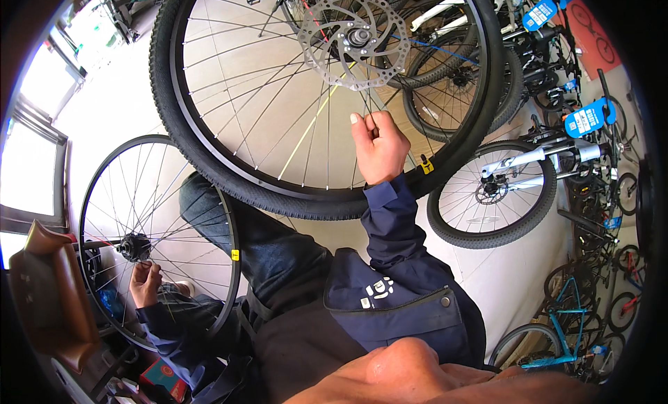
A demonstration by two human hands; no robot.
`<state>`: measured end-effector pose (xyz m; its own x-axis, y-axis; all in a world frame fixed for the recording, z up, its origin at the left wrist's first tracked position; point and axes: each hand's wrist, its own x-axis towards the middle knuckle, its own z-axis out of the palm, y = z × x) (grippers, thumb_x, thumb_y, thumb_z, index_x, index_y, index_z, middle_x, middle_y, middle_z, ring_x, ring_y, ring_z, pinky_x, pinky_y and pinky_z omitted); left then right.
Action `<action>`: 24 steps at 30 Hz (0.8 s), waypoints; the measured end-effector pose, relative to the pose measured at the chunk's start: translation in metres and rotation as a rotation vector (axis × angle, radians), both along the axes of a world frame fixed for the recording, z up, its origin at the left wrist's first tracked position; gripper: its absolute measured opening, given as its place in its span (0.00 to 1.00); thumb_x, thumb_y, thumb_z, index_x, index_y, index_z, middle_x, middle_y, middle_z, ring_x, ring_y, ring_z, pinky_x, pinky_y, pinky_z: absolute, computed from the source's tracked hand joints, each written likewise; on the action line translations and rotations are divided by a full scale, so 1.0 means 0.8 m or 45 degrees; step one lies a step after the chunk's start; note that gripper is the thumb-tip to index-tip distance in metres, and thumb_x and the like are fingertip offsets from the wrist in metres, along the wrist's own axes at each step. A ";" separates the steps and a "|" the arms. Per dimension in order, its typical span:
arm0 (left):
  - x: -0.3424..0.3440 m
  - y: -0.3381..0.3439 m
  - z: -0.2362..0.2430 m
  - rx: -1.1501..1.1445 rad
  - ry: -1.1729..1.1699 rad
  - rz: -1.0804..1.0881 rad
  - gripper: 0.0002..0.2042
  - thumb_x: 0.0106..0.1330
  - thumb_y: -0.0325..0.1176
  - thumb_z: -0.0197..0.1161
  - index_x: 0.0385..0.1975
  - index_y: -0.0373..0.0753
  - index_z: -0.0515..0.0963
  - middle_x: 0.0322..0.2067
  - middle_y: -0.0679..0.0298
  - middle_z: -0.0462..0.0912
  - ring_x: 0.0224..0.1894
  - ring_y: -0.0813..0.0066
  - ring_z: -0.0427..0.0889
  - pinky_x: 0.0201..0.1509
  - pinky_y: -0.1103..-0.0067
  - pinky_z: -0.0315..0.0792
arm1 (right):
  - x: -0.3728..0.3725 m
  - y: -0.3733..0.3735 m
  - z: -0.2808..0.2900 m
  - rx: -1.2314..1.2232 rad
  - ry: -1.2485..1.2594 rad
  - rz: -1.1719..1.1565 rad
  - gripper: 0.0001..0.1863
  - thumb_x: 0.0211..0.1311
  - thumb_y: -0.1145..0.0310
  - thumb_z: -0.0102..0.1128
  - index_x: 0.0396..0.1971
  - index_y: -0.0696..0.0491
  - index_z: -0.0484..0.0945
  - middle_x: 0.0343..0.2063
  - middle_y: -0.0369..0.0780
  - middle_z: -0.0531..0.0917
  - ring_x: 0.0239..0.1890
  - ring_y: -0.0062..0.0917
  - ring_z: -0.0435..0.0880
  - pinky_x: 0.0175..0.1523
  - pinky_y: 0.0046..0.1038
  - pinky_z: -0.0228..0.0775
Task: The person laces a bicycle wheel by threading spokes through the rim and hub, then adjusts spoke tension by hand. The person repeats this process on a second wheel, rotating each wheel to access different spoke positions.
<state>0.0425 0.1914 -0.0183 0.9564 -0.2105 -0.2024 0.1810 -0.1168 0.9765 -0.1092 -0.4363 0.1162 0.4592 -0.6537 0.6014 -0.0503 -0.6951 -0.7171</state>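
A large bicycle wheel (pixel 327 208) with a knobby black tyre stands in front of me. A silver disc brake rotor (pixel 313 53) is fixed at its hub, and one of its spokes is yellow. My right hand (pixel 383 150) is closed around a spoke just below the rotor, thumb up. To my left is a bare wheel (pixel 235 279) without a tyre, its black rim bearing a yellow sticker. My left hand (pixel 145 286) is pinched among the spokes just under its black hub (pixel 135 247); what lies between the fingertips is too small to make out.
A brown padded seat (pixel 52 293) stands at the left. Bicycles crowd the right side, including one with a pale fork and front wheel (pixel 492 195) and a turquoise frame (pixel 563 327). Blue tags (pixel 588 119) hang there. A red box (pixel 163 380) lies at lower left.
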 end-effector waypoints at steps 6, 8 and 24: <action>-0.002 -0.003 0.008 0.000 0.031 0.005 0.11 0.75 0.33 0.77 0.46 0.41 0.79 0.31 0.74 0.81 0.25 0.88 0.73 0.29 0.87 0.64 | -0.002 0.008 0.009 0.022 -0.029 -0.012 0.18 0.70 0.69 0.78 0.30 0.56 0.73 0.21 0.37 0.76 0.21 0.28 0.71 0.29 0.32 0.69; -0.001 -0.003 0.009 0.038 0.025 0.003 0.11 0.75 0.33 0.77 0.47 0.41 0.79 0.31 0.74 0.82 0.25 0.88 0.73 0.29 0.87 0.64 | -0.001 0.010 0.012 0.034 -0.065 -0.007 0.18 0.70 0.69 0.77 0.30 0.56 0.73 0.21 0.36 0.75 0.21 0.26 0.70 0.29 0.31 0.69; 0.003 -0.004 0.003 0.022 0.014 -0.002 0.11 0.74 0.30 0.77 0.44 0.40 0.79 0.29 0.74 0.81 0.22 0.88 0.70 0.26 0.85 0.61 | 0.000 0.023 0.035 0.047 -0.139 0.028 0.17 0.68 0.71 0.78 0.30 0.56 0.73 0.22 0.37 0.76 0.22 0.27 0.71 0.29 0.31 0.68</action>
<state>0.0449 0.1878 -0.0157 0.9539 -0.2081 -0.2164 0.1914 -0.1340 0.9723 -0.1091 -0.4176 0.1438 0.4066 -0.6670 0.6243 0.0447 -0.6681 -0.7428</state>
